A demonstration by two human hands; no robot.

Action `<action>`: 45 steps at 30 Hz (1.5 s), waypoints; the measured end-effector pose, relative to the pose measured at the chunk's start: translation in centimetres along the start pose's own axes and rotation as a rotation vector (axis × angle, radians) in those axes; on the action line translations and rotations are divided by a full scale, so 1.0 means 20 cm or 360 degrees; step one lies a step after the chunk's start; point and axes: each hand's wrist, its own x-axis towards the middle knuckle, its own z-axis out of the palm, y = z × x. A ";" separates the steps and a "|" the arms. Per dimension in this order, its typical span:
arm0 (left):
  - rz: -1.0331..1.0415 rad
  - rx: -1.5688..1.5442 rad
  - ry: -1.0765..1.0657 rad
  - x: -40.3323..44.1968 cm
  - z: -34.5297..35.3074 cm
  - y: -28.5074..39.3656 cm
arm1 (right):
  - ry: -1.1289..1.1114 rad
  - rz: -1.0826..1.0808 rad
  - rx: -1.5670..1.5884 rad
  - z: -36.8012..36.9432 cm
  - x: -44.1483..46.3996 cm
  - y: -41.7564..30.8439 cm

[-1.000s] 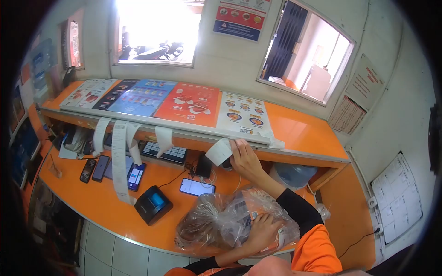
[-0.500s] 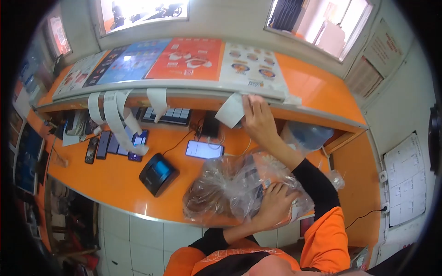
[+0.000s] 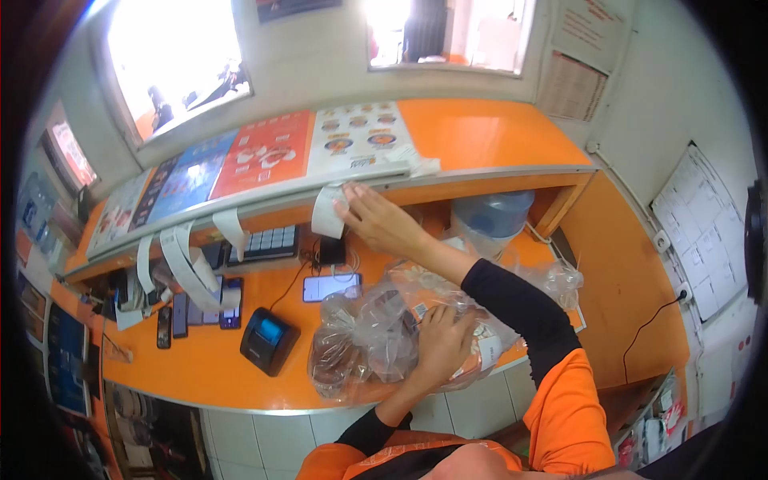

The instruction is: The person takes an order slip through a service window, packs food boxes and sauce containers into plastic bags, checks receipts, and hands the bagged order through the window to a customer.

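Observation:
My right hand [image 3: 372, 216] is at the shelf's front edge, its fingers closed on a white paper slip [image 3: 326, 214] that hangs there. On the counter below, my left hand [image 3: 442, 340] has its bent fingers over a clear plastic bag [image 3: 488, 336]. Inside this bag is an orange and white printed package, partly covered by my hand and right forearm. Left of it, touching, sits a second knotted clear bag [image 3: 340, 352] with brownish contents blurred by the plastic.
A black receipt printer [image 3: 270, 340] stands left of the bags, and a lit phone [image 3: 332, 287] lies behind them. More paper strips [image 3: 184, 268] hang over several phones at left. A large blue water bottle [image 3: 492, 214] sits under the orange shelf [image 3: 480, 132].
The view has turned, so the counter appears shifted left and the shelf lower. My right hand stays at the paper slip, its fingers now lower along the slip's edge. My left hand remains on the bag.

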 end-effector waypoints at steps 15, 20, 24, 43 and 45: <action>0.0408 0.0181 0.0080 -0.03 0.02 -0.06 | -0.0097 0.1548 0.0608 -1.80 -1.25 -1.12; 0.0508 0.1417 -0.0230 -0.21 0.04 0.00 | 0.0127 0.2693 0.0372 -2.24 -1.88 -2.31; 0.0861 0.0528 0.0560 -0.42 0.30 0.57 | 0.0252 0.3268 0.0286 -2.52 -1.92 -2.97; 0.0941 -0.2084 -0.1624 -2.75 1.16 3.71 | 0.0718 0.3877 -0.0505 -3.99 -2.72 -3.91; 0.0974 -0.2018 -0.1677 -2.80 1.19 3.91 | 0.0820 0.3835 -0.0636 -4.20 -2.82 -3.91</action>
